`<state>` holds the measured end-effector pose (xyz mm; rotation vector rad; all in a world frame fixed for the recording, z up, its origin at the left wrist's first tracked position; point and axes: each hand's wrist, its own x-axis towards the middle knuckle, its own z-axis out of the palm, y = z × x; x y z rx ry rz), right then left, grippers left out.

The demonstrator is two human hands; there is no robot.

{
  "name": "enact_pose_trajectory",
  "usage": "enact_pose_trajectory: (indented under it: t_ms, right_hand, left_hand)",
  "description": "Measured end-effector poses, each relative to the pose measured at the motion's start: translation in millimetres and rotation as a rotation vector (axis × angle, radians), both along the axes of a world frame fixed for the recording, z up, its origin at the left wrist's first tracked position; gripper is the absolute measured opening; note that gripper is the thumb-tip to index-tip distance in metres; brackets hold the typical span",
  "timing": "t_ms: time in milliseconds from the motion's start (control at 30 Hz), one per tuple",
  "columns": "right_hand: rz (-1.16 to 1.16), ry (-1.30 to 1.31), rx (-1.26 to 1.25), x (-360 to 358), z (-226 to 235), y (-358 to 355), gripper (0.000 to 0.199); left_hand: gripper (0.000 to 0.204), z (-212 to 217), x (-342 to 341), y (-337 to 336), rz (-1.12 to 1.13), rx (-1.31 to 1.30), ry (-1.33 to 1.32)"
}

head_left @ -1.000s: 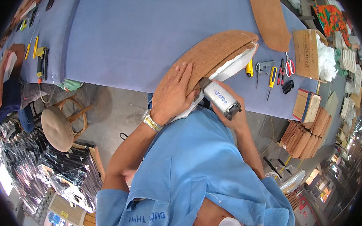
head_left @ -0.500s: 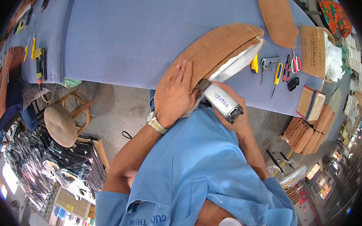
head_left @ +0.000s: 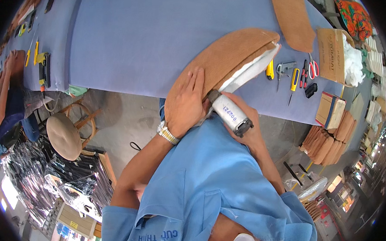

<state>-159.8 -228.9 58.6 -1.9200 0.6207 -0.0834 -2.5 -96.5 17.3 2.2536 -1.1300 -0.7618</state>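
A curved, brown fabric-covered pad (head_left: 224,53) lies over the near edge of the blue-covered table, its white underside (head_left: 249,72) showing along the right side. My left hand (head_left: 187,99) rests flat on the pad's near end with its fingers stretched out. My right hand (head_left: 252,119) is wrapped around a silver air stapler (head_left: 231,112). The stapler's dark nose meets the pad's edge close to my left thumb; the exact contact point is hidden.
Right of the pad lie a yellow cutter (head_left: 270,70), a grey tool (head_left: 283,68), a yellow screwdriver (head_left: 293,85) and scissors (head_left: 313,66). Beyond stands a carton (head_left: 331,54) with white stuffing. A round stool (head_left: 63,135) stands left; another person's arm (head_left: 2,97) reaches in.
The stapler and my right hand have shifted slightly left and down, and the stapler has turned a little. My left hand stays on the pad.
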Motion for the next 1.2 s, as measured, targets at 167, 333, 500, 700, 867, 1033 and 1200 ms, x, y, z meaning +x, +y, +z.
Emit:
enact_pose_trajectory:
  t_ms: [167, 333, 500, 700, 867, 1033, 1200]
  right_hand:
    - [-0.016, -0.038, 0.030, 0.7, -4.5, 2.2, 0.066]
    - [-0.031, -0.074, 0.012, -6.0, -0.1, 9.2, 0.062]
    - [0.024, -0.041, 0.005, -4.5, 4.1, 7.8, 0.062]
    - [-0.028, -0.013, 0.096, 8.8, 4.0, 11.5, 0.066]
    - [0.033, -0.042, 0.000, 22.0, 6.9, 12.0, 0.066]
    - [0.090, -0.134, -0.042, 18.7, -6.2, -2.2, 0.065]
    - [0.116, -0.144, 0.079, 2.3, -16.0, -16.8, 0.064]
  left_hand:
    - [0.089, -3.1, 4.1, -0.7, 0.008, -0.031, -0.012]
    - [0.089, -0.3, 2.4, 2.1, 0.015, -0.016, 0.005]
    - [0.090, -1.4, 0.2, 3.1, 0.007, -0.039, -0.032]
    - [0.092, -0.3, 1.7, -3.2, 0.050, -0.041, -0.024]
    - [0.095, -2.1, 7.4, 7.9, 0.123, -0.121, 0.072]
    - [0.093, -1.3, -0.8, 20.5, 0.060, -0.323, 0.115]
    - [0.068, -24.9, 40.1, 37.4, 0.236, -0.347, 0.875]
